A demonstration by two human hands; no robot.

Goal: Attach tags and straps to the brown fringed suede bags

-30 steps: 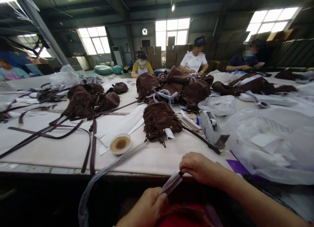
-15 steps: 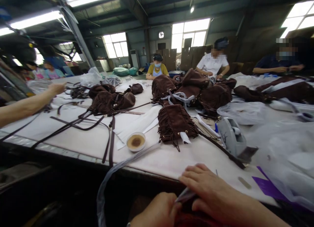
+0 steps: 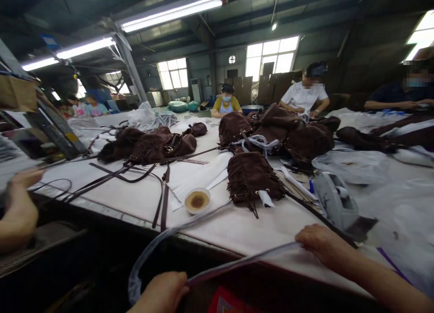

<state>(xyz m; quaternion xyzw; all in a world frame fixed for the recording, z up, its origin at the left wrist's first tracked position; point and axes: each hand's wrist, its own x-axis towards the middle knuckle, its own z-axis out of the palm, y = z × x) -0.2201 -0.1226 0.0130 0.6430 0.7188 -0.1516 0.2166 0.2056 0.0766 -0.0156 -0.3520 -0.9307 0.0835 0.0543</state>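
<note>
A long strap in a thin, cloudy plastic wrap [image 3: 237, 264] stretches between my two hands at the table edge. My left hand [image 3: 166, 289] is closed round it at the bottom of the view. Over the table's front edge, my right hand [image 3: 320, 243] grips it farther along. From my left hand the wrapped strap loops down and back up to a small dark brown fringed bag [image 3: 255, 179], which lies flat with white paper poking from its opening. A dark strap also runs from the bag's right side, behind my right hand.
A round dish of brownish stuff [image 3: 196, 201] stands left of the bag. A grey tape dispenser [image 3: 339, 204] sits to the right, near plastic bags [image 3: 400, 213]. Brown bags [image 3: 278, 130] are piled behind. Another person's arm [image 3: 20, 209] reaches in from the left.
My hands have moved apart, the right one to the right and the left one to the left, with the wrapped strap drawn out between them. The other person's arm has pulled back.
</note>
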